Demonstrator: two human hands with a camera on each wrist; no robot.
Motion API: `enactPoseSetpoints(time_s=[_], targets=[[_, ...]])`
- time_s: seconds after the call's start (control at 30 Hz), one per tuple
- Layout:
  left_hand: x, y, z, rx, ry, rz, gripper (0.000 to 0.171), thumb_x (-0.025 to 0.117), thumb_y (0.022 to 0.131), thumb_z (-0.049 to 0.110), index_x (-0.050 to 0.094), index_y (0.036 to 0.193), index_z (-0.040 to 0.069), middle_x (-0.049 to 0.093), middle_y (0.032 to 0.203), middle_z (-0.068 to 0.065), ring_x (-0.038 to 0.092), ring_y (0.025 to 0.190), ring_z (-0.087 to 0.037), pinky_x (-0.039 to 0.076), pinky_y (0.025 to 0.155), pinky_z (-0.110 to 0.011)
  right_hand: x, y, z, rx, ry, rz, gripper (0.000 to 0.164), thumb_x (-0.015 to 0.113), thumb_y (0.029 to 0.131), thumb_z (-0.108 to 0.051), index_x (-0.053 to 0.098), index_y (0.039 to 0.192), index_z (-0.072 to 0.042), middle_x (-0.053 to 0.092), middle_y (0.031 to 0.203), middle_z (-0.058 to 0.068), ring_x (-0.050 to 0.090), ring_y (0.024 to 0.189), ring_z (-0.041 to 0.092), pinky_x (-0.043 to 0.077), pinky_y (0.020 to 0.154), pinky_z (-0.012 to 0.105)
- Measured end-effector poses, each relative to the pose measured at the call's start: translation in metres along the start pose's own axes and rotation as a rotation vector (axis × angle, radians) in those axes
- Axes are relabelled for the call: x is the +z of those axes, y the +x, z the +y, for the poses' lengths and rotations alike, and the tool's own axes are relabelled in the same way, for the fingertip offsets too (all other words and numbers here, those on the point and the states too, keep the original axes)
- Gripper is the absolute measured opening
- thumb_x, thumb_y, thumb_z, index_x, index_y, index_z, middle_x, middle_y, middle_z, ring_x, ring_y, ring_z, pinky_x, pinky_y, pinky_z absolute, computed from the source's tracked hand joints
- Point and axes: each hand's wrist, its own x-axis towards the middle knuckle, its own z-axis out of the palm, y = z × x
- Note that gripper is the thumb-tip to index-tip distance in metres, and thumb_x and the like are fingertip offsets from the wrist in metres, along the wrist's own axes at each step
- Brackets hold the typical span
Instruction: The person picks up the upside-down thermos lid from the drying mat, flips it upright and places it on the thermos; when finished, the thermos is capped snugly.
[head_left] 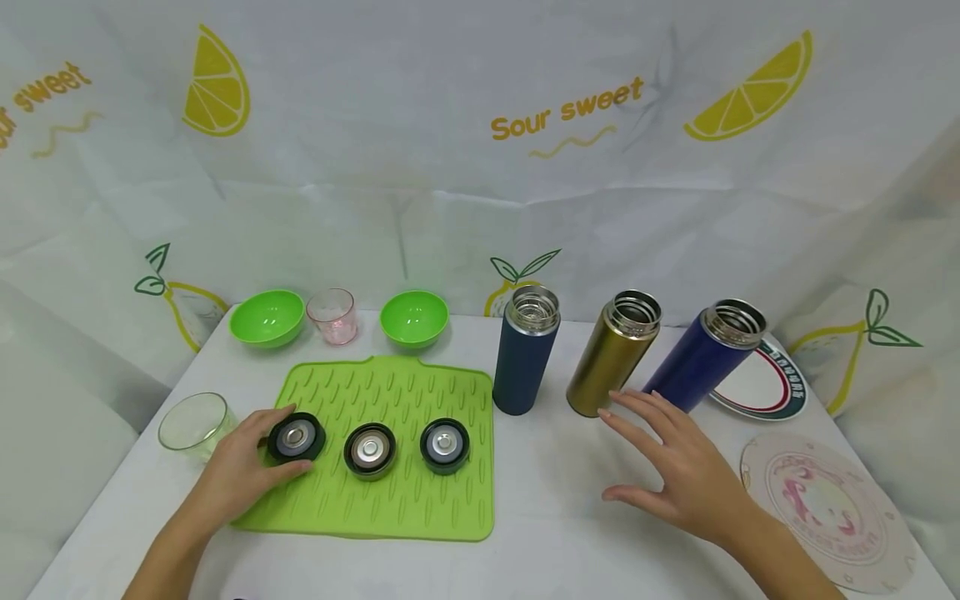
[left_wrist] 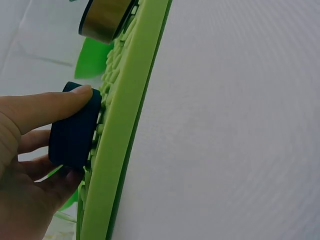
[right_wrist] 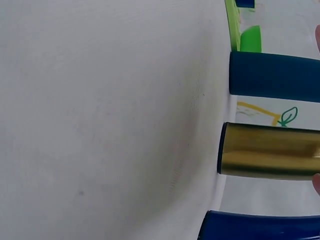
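My left hand (head_left: 243,467) pinches a dark blue flask lid (left_wrist: 75,130) between thumb and fingers at the left of the green ridged mat (head_left: 405,521). Its metal-centred underside faces up. Two more upturned lids sit on the mat, a gold-sided lid (head_left: 370,451) in the middle and a dark lid (head_left: 445,446) on the right. My right hand (head_left: 678,475) has its fingers spread and holds nothing, just in front of the gold flask (head_left: 611,358) and the blue flask (head_left: 697,358). A dark teal-blue flask (head_left: 525,358) stands left of these. All three flasks are lidless.
Two green bowls (head_left: 267,320) and a pink glass (head_left: 332,317) stand along the back. Left of the mat is a clear glass (head_left: 197,423). At the right lie a rimmed plate (head_left: 757,387) and a pink patterned round mat (head_left: 825,508). A white curtain (head_left: 450,225) hangs behind.
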Motion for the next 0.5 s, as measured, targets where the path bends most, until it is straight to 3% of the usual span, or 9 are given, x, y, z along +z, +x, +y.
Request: enactPoseSetpoints(time_s=[0.13,0.23,0.33,0.5], targets=[[0.000,0.000,-0.003,-0.012,-0.004,-0.005,0.084,0.094,0.070,0.025,0.056,0.140,-0.003,0.063,0.132,-0.026,0.061,0.119,-0.047,0.050,0.100,-0.062,0.002,-0.001,0.000,0.035,0.021,-0.035,0.081,0.061,0.088,-0.072,0.057,0.146,-0.017,0.054,0.150,0.012,0.038,0.149,0.015,0.012,0.132,0.023],[-0.002,0.002,0.000,0.002,0.007,0.016,0.081,0.094,0.069,0.026,0.059,0.138,0.000,0.065,0.130,-0.022,0.065,0.113,-0.041,0.056,0.093,-0.052,0.003,-0.001,-0.001,0.061,0.032,-0.058,0.082,0.068,0.084,-0.069,0.056,0.147,-0.019,0.053,0.151,0.009,0.042,0.145,0.018,0.013,0.129,0.016],[-0.004,0.007,0.010,0.036,0.001,0.046,0.079,0.094,0.069,0.026,0.061,0.136,0.003,0.066,0.129,-0.017,0.066,0.113,-0.035,0.058,0.088,-0.043,0.002,0.000,-0.003,0.094,0.040,-0.086,0.083,0.077,0.080,-0.063,0.054,0.148,-0.021,0.053,0.152,0.006,0.045,0.142,0.019,0.014,0.125,0.010],[-0.008,0.015,0.041,0.117,-0.054,0.087,0.077,0.095,0.068,0.025,0.063,0.136,0.008,0.066,0.130,-0.008,0.063,0.116,-0.023,0.058,0.091,-0.034,0.002,0.006,-0.007,0.117,0.047,-0.080,0.083,0.083,0.077,-0.056,0.055,0.148,-0.023,0.054,0.151,0.001,0.049,0.138,0.015,0.021,0.118,0.004]])
